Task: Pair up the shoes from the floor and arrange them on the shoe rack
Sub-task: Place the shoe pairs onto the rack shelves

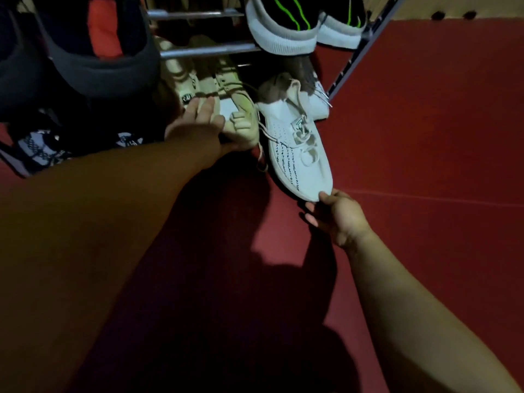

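On the dark red floor (pixel 425 137), at the foot of the shoe rack (pixel 207 51), lies a white knit sneaker (pixel 297 154) with pale laces and lines of small dark print along its side. Its long axis runs roughly away from the camera, toe toward the person and heel opening toward the rack, leaning slightly to the right. The right hand (pixel 337 214) pinches the sneaker's toe edge, thumb on top and fingers curled under the sole. Just to its left, a cream sneaker (pixel 241 120) with greenish trim is gripped at its near end by the left hand (pixel 198 129), fingers spread over the upper and closed around it; this shoe also points front to back. A second white shoe (pixel 320 103) sits partly hidden behind the first, beside the rack's slanted metal upright (pixel 360 49). Above, on the rack's chrome bars, rests a pair of black shoes with green stripes and white soles (pixel 286 26); a dark shoe with an orange lining (pixel 99 38) fills the left. Lower left, a patterned black-and-white shoe (pixel 39 151) lies on the floor. Lighting is dim, and both arms cast heavy shadows across the floor.
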